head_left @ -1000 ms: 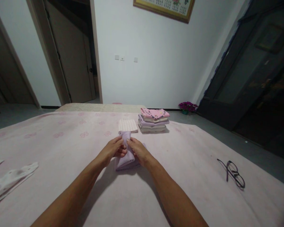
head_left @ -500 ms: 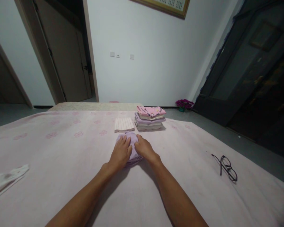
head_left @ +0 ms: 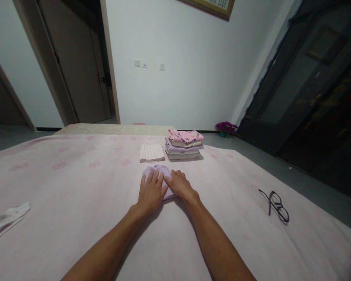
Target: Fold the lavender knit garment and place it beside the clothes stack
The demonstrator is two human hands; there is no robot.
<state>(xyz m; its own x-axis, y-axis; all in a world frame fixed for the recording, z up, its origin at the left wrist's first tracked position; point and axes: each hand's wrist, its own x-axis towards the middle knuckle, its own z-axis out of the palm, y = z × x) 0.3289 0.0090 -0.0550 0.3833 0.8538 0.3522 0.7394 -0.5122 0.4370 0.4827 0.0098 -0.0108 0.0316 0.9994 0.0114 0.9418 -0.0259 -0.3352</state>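
Observation:
A folded lilac cloth (head_left: 157,170) lies on the pink bedsheet (head_left: 76,187), with its near part hidden under my hands. My left hand (head_left: 151,192) rests flat on its left side, fingers spread. My right hand (head_left: 181,185) presses on its right side, and the two hands nearly touch. Neither hand grips the cloth. Just beyond it lies a folded white cloth with fine pink stripes (head_left: 152,152). To the right of that stands a stack of folded pink, lilac and pale garments (head_left: 183,145).
Dark-framed glasses (head_left: 275,205) lie on the sheet to the right. A crumpled white cloth (head_left: 6,218) lies at the left edge of view. A beige bed section (head_left: 114,129) lies beyond the sheet, and a pot of purple flowers (head_left: 226,128) stands on the floor.
The lilac cloth has gone from a longer, upright fold between pinching fingers to a low, compact bundle. My hands have moved from pinching it to lying flat on it.

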